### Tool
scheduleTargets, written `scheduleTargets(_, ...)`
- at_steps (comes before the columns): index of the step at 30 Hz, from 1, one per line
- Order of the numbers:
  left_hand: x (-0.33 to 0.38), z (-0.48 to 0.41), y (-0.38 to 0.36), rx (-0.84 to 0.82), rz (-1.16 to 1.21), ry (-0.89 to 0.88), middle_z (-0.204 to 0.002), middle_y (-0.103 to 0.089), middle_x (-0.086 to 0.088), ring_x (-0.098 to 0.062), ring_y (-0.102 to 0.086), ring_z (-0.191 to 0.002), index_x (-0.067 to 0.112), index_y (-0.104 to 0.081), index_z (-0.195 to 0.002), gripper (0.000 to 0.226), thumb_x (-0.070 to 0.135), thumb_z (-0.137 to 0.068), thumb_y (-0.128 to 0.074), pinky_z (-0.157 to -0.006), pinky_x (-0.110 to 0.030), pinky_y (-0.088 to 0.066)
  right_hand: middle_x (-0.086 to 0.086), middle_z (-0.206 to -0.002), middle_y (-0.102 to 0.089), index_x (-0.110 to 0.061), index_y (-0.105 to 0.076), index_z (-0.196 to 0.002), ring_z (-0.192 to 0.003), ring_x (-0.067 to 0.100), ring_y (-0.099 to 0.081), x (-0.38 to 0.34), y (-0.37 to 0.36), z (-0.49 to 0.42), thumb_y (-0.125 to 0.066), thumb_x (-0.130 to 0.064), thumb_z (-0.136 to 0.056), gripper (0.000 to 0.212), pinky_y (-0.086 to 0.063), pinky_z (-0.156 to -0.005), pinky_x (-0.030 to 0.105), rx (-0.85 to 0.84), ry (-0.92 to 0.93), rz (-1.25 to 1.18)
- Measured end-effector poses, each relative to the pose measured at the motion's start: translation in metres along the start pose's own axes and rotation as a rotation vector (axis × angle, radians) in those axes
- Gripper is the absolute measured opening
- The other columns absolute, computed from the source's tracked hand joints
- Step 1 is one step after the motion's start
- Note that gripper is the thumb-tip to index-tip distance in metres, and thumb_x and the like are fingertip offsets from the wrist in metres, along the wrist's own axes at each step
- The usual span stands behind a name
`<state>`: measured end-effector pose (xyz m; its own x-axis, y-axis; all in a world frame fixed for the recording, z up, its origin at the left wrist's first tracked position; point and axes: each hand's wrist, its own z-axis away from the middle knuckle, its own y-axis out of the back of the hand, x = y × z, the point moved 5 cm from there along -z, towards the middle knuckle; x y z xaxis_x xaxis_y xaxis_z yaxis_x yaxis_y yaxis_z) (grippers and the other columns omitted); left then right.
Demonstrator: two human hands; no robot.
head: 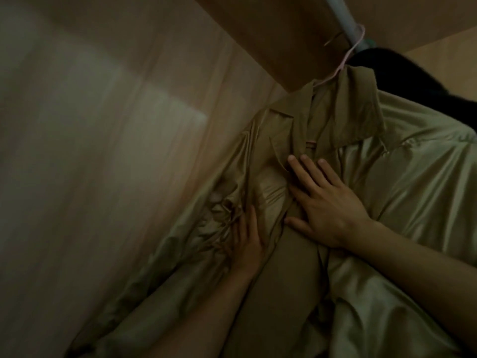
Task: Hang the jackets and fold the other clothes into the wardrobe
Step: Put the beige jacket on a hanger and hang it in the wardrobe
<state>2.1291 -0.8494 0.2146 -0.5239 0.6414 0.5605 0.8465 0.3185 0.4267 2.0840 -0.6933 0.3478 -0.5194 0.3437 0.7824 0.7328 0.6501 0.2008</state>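
A shiny olive-tan jacket (402, 177) hangs on a pink hanger (346, 60) from the pale rail (340, 14) inside the wardrobe. My right hand (325, 205) lies flat on the jacket's front just below the collar, fingers spread. My left hand (246, 241) presses against the crumpled left front panel, with its fingertips tucked into the folds. Whether the left hand grips the cloth is unclear. The jacket's lower part runs out of the frame.
The wardrobe's tan side wall (103, 151) stands close on the left. A dark garment (423, 81) hangs behind the jacket on the same rail. The wardrobe's ceiling panel (258, 34) is just above.
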Motion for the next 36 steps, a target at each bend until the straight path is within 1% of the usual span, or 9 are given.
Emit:
scheduleTargets(3,-0.007,0.006,0.002,-0.094,0.192,-0.054,-0.165,0.013,-0.002,-0.018,0.007,-0.152,0.028,0.014,-0.154,0.081,0.046,-0.099,-0.043,-0.122,-0.046,-0.006,0.010,-0.165,0.009,-0.007,-0.044,-0.146,-0.152,0.030,0.004,-0.010,0.007,0.001,-0.041,-0.070,-0.086,0.087,-0.001,-0.123,0.050,0.032,0.045,0.020)
scheduleTargets(5,-0.015,0.022,0.007,-0.126,0.326,-0.044,-0.165,0.012,0.002,-0.014,0.008,-0.152,0.033,0.011,-0.154,0.078,0.061,-0.095,-0.030,-0.123,-0.046,-0.004,0.010,-0.165,0.004,-0.006,-0.044,-0.145,-0.152,0.030,0.005,-0.023,0.013,0.005,-0.040,-0.068,-0.087,0.086,0.001,-0.122,0.052,0.009,0.113,0.045)
scheduleTargets(9,-0.025,0.065,0.024,-0.086,0.544,0.054,-0.167,-0.002,0.002,-0.009,-0.001,-0.152,0.026,-0.002,-0.157,0.060,0.050,-0.104,-0.020,-0.124,-0.038,-0.003,0.010,-0.165,-0.001,-0.015,-0.024,-0.155,-0.151,0.029,0.014,-0.063,0.015,0.024,-0.019,-0.071,-0.091,0.084,0.018,-0.118,0.051,-0.161,0.303,0.041)
scheduleTargets(12,-0.043,0.115,0.035,-0.066,0.680,0.165,-0.165,-0.011,0.007,-0.008,-0.010,-0.151,0.031,-0.011,-0.157,0.084,0.075,-0.086,-0.021,-0.123,-0.040,-0.011,0.007,-0.166,-0.004,-0.027,-0.010,-0.158,-0.152,0.026,0.011,-0.090,0.012,0.046,-0.007,-0.073,-0.088,0.084,0.020,-0.117,0.050,-0.285,0.324,-0.045)
scheduleTargets(18,-0.065,0.216,0.016,-0.096,0.402,0.260,-0.163,0.014,0.014,-0.009,0.011,-0.151,0.044,0.009,-0.154,0.123,0.102,-0.052,-0.030,-0.122,-0.049,-0.004,0.006,-0.166,0.005,-0.035,-0.008,-0.156,-0.152,0.026,0.011,-0.118,0.000,0.079,-0.013,-0.080,-0.086,0.083,0.016,-0.118,0.052,-0.359,0.247,-0.114)
scheduleTargets(22,-0.076,0.230,-0.017,-0.129,0.318,0.322,-0.161,0.025,0.011,-0.012,0.018,-0.150,0.043,0.026,-0.147,0.132,0.107,-0.044,-0.025,-0.122,-0.048,-0.006,0.007,-0.165,0.013,-0.035,-0.008,-0.157,-0.150,0.028,0.018,-0.114,-0.020,0.081,-0.022,-0.081,-0.085,0.086,0.021,-0.114,0.053,-0.372,0.247,-0.070)
scheduleTargets(28,-0.058,0.221,-0.057,-0.270,0.465,0.322,-0.162,0.026,0.006,-0.015,0.018,-0.150,0.036,0.024,-0.150,0.128,0.095,-0.058,-0.042,-0.123,-0.043,-0.001,0.008,-0.164,0.015,-0.031,-0.008,-0.157,-0.149,0.031,0.023,-0.111,-0.026,0.089,-0.027,-0.078,-0.087,0.087,0.017,-0.117,0.055,-0.390,0.257,-0.028)
scheduleTargets(32,-0.061,0.230,-0.050,-0.273,0.427,0.341,-0.162,0.024,0.007,-0.012,0.016,-0.150,0.035,0.020,-0.153,0.123,0.094,-0.061,-0.038,-0.123,-0.045,-0.002,0.009,-0.164,0.015,-0.029,-0.006,-0.157,-0.148,0.032,0.024,-0.129,-0.011,0.104,-0.029,-0.075,-0.089,0.085,0.017,-0.117,0.055,-0.388,0.249,-0.071)
scheduleTargets(36,-0.067,0.253,-0.026,-0.233,0.389,0.295,-0.165,0.014,0.002,-0.014,0.010,-0.152,0.030,0.014,-0.156,0.105,0.078,-0.083,-0.046,-0.124,-0.040,-0.003,0.009,-0.165,0.014,-0.029,-0.007,-0.157,-0.148,0.030,0.023,-0.151,0.006,0.121,-0.028,-0.073,-0.091,0.082,0.015,-0.118,0.055,-0.393,0.227,-0.128)
